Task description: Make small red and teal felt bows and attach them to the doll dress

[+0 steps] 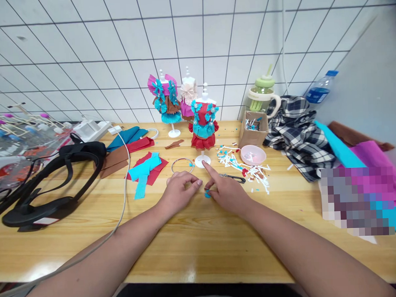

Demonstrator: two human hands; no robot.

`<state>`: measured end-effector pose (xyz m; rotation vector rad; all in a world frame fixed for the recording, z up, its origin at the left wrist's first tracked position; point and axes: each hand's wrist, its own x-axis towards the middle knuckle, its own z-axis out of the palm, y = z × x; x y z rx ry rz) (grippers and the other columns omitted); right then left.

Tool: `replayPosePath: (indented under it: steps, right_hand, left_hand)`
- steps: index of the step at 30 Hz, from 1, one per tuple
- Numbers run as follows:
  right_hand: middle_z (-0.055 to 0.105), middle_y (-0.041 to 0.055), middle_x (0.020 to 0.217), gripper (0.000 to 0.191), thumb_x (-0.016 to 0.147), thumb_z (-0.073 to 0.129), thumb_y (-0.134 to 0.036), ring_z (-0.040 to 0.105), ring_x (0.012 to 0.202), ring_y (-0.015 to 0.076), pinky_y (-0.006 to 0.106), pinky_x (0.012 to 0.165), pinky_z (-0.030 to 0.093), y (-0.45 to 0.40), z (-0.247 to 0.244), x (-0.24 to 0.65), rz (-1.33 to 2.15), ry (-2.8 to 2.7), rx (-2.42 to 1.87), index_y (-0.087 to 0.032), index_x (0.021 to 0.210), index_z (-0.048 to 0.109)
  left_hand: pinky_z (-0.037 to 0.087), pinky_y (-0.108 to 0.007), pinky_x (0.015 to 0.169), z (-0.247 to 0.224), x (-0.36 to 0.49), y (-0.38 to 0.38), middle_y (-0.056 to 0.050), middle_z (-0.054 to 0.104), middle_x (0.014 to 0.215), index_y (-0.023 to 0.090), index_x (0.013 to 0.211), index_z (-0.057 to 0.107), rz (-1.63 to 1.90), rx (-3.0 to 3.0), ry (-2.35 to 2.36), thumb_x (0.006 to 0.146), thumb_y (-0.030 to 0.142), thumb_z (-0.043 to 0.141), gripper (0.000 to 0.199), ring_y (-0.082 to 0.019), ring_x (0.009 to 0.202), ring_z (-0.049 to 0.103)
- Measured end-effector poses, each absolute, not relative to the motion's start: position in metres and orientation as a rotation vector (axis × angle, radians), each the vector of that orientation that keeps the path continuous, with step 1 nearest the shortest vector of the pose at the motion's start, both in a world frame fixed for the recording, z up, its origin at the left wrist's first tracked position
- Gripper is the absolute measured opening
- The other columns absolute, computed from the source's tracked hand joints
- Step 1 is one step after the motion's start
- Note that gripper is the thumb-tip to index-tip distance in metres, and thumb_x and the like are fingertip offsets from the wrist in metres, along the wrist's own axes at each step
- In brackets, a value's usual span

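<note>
My right hand (230, 194) pinches a small piece of blue crepe paper (207, 194) between thumb and a finger, low over the table. Its index finger points out towards the white base of a mini dress form (205, 128). That form wears a red and blue crepe-paper dress with blue bows and beads. Close by on the left, my left hand (179, 190) is closed, thumb and index tips together; what they hold, if anything, is too small to make out. Thread snips (233, 178) lie just beyond my right hand, and a metal ring (182, 165) lies beyond my left.
Two more dressed forms, one with a purple top (164, 100), stand at the wall. Paper scraps (232, 158) surround a pink bowl (253, 155). Behind are a cardboard box (253, 131) and a cup (263, 94). Blue strips (145, 171) and a black headset (85, 187) lie left.
</note>
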<state>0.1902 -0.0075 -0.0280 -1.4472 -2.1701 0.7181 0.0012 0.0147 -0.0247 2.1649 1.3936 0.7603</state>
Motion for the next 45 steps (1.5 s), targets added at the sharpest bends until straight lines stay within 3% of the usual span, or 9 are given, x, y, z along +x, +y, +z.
replayPosePath:
  steps: [7,24,28,30,33,35,37,40,45]
  right_hand:
    - [0.068,-0.0041,0.084,0.094,0.072,0.059,-0.008,0.053,0.054,0.0086,0.022,0.060,0.041,-0.003,-0.028,0.195,1.026,-1.859,-1.352,-0.030,0.150,0.012]
    - [0.067,-0.0054,0.079,0.091,0.073,0.061,-0.010,0.048,0.048,0.0065,0.022,0.058,0.043,-0.010,-0.019,0.191,1.031,-1.749,-1.318,-0.032,0.148,0.015]
    - [0.059,0.0092,0.117,0.079,0.076,0.065,-0.024,0.058,0.071,0.0134,0.029,0.064,0.049,-0.013,-0.019,0.189,0.812,-1.773,-1.239,-0.026,0.145,0.028]
    - [0.045,0.0133,0.135,0.054,0.081,0.061,-0.029,0.058,0.093,0.0192,0.032,0.071,0.051,-0.014,-0.017,0.189,0.670,-1.767,-1.179,-0.023,0.132,0.048]
    - [0.051,0.0096,0.133,0.024,0.089,0.049,-0.025,0.056,0.107,0.0213,0.038,0.089,0.047,-0.014,-0.014,0.189,0.550,-1.774,-1.124,-0.022,0.104,0.067]
    - [0.065,0.0059,0.114,0.028,0.090,0.047,-0.021,0.058,0.105,0.0201,0.039,0.096,0.042,-0.016,-0.012,0.188,0.565,-1.773,-1.130,-0.025,0.112,0.064]
    - [0.071,0.0015,0.098,0.045,0.089,0.049,-0.019,0.061,0.099,0.0186,0.037,0.094,0.043,-0.018,-0.009,0.187,0.638,-1.758,-1.152,-0.028,0.133,0.048]
    - [0.073,-0.0009,0.095,0.066,0.086,0.051,-0.018,0.065,0.082,0.0158,0.032,0.084,0.047,-0.022,-0.006,0.184,0.711,-1.744,-1.199,-0.028,0.147,0.026]
    - [0.074,-0.0008,0.089,0.072,0.085,0.053,-0.020,0.062,0.066,0.0153,0.029,0.068,0.047,-0.024,-0.006,0.182,0.724,-1.744,-1.290,-0.028,0.148,0.020]
  left_hand:
    - [0.042,-0.036,0.082,-0.023,0.001,0.014,-0.003,0.070,0.086,0.023,0.080,0.071,0.755,2.192,1.333,0.083,0.044,0.059,0.024,-0.021,0.087,0.059]
    - [0.043,-0.034,0.081,-0.020,0.003,0.009,-0.002,0.069,0.085,0.023,0.076,0.070,0.696,2.203,1.203,0.075,0.032,0.068,0.009,-0.020,0.086,0.060]
    - [0.044,-0.033,0.081,-0.017,0.004,0.009,-0.002,0.068,0.080,0.020,0.071,0.067,0.758,2.060,1.239,0.076,0.031,0.065,0.012,-0.019,0.082,0.061]
    - [0.044,-0.031,0.079,-0.016,0.004,0.010,-0.002,0.068,0.079,0.019,0.070,0.065,0.786,1.982,1.272,0.076,0.032,0.064,0.014,-0.018,0.081,0.061]
    - [0.045,-0.030,0.076,-0.015,0.004,0.010,-0.002,0.066,0.077,0.019,0.070,0.064,0.822,1.891,1.312,0.076,0.033,0.063,0.016,-0.018,0.079,0.061]
    - [0.045,-0.030,0.074,-0.015,0.004,0.010,-0.002,0.066,0.075,0.019,0.070,0.064,0.848,1.858,1.327,0.075,0.034,0.063,0.016,-0.018,0.077,0.060]
    - [0.044,-0.030,0.073,-0.016,0.005,0.010,-0.001,0.065,0.074,0.019,0.069,0.064,0.872,1.842,1.347,0.075,0.034,0.063,0.016,-0.018,0.077,0.060]
    - [0.044,-0.029,0.072,-0.016,0.004,0.010,-0.001,0.065,0.074,0.019,0.069,0.064,0.890,1.827,1.375,0.075,0.033,0.063,0.016,-0.017,0.076,0.059]
    - [0.043,-0.029,0.071,-0.016,0.005,0.010,-0.002,0.066,0.075,0.019,0.069,0.064,0.897,1.841,1.376,0.075,0.032,0.063,0.014,-0.017,0.076,0.059]
